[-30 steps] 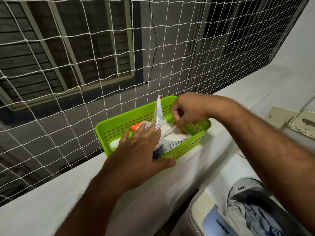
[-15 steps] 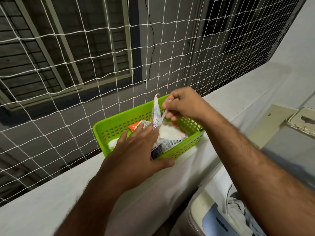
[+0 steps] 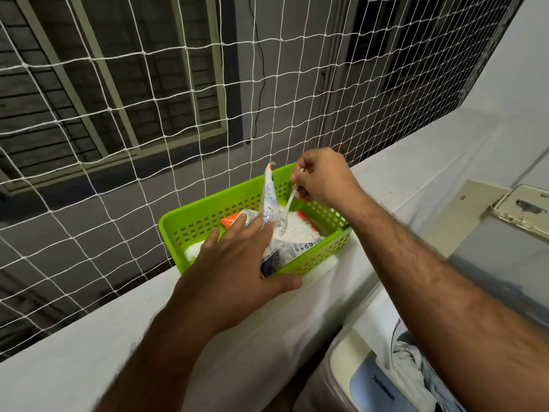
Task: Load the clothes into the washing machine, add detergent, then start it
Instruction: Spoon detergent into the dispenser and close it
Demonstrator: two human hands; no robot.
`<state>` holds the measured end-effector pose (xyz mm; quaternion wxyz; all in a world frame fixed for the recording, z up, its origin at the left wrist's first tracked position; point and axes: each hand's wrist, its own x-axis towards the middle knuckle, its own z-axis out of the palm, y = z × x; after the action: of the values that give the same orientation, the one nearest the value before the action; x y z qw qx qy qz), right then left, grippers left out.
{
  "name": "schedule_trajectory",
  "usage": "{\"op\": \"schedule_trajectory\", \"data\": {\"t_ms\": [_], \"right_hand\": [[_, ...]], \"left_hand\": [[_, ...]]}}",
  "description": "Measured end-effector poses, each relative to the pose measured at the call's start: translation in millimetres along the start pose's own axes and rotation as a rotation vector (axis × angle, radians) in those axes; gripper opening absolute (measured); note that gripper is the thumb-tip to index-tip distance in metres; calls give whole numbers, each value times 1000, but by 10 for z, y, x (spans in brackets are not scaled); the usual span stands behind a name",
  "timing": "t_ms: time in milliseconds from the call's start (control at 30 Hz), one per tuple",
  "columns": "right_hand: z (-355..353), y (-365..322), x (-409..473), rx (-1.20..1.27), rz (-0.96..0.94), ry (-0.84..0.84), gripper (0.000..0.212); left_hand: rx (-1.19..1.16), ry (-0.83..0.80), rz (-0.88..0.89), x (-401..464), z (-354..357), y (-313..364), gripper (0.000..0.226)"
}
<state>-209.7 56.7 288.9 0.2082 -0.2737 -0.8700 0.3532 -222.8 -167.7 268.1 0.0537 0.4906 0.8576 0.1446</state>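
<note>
A green plastic basket (image 3: 205,221) stands on the white ledge and holds an open packet of white detergent powder (image 3: 297,233). My left hand (image 3: 237,269) lies flat over the packet's near side, thumb against the basket's front wall. My right hand (image 3: 320,176) pinches the handle of a clear plastic spoon (image 3: 285,215), whose bowl hangs just above the powder. At the bottom right, the washing machine (image 3: 365,385) stands open with clothes (image 3: 416,361) inside, partly hidden by my right forearm.
A white rope net (image 3: 148,114) closes off the ledge behind the basket. The white ledge (image 3: 89,352) runs from lower left to upper right. A beige switch plate (image 3: 523,209) sits on the wall at the right.
My right hand has risen out of the basket, lifting the clear spoon by its handle above the powder. My left hand has stayed on the packet.
</note>
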Motion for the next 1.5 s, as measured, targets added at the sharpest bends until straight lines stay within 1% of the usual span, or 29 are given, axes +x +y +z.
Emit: {"op": "schedule_trajectory", "data": {"t_ms": [100, 300, 400, 500, 567, 667, 833, 967, 1067, 1233, 1300, 1400, 1500], "right_hand": [[48, -25, -34, 48, 76, -81, 23], [113, -61, -122, 140, 176, -308, 17], [89, -80, -140, 198, 206, -350, 13], [46, -90, -154, 221, 205, -353, 14], [-12, -90, -154, 234, 186, -326, 16], [-143, -70, -145, 284, 156, -241, 21], [-411, 23, -147, 368, 133, -97, 21], [-569, 126, -186, 425, 142, -47, 22], [-681, 200, -224, 490, 146, -5, 22], [-1008, 378, -328, 595, 144, 70, 19], [-1208, 502, -389, 612, 159, 115, 15], [-1519, 772, -527, 614, 195, 204, 9], [-1811, 1146, -758, 621, 242, 288, 7]], "left_hand": [[2, 6, 6, 1, -5, 7, 99], [8, 10, 7, 3, -3, 5, 99], [4, 10, 7, -3, 0, -7, 99], [0, 13, 4, -8, -1, -9, 100], [1, 14, 0, -11, -4, -3, 100], [-32, 23, -2, -23, -29, 9, 99], [-103, 64, -15, -59, -85, 49, 106], [-96, 60, -40, -60, -135, 82, 110], [-112, 104, -39, -27, -193, 181, 113], [-102, 180, 64, 95, -200, 535, 101], [-97, 190, 112, 153, -191, 708, 100], [-74, 189, 182, 244, -139, 992, 102], [-120, 138, 237, 351, 47, 1334, 100]]}}
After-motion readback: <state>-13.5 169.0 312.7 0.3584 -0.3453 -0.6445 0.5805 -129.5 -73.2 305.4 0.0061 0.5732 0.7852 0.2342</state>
